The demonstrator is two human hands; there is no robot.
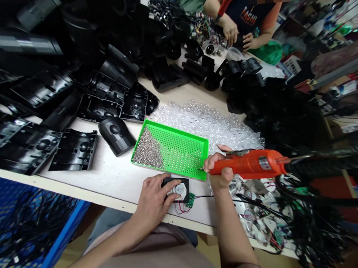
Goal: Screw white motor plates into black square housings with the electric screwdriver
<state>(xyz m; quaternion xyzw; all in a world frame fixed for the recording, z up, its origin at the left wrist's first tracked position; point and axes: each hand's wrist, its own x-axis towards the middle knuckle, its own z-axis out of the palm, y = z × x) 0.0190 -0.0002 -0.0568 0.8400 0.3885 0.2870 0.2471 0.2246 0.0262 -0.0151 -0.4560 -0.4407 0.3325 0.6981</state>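
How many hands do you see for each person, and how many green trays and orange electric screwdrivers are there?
Person's own hands: 2 (left hand, right hand)
Co-worker's hands: 2
Green tray: 1
Orange electric screwdriver: 1
Total: 6

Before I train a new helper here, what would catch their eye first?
The bright orange electric screwdriver in the right hand stands out at centre right. Just left of it lies a green tray with silver screws heaped at one end, while shiny black plastic shells crowd the upper left.
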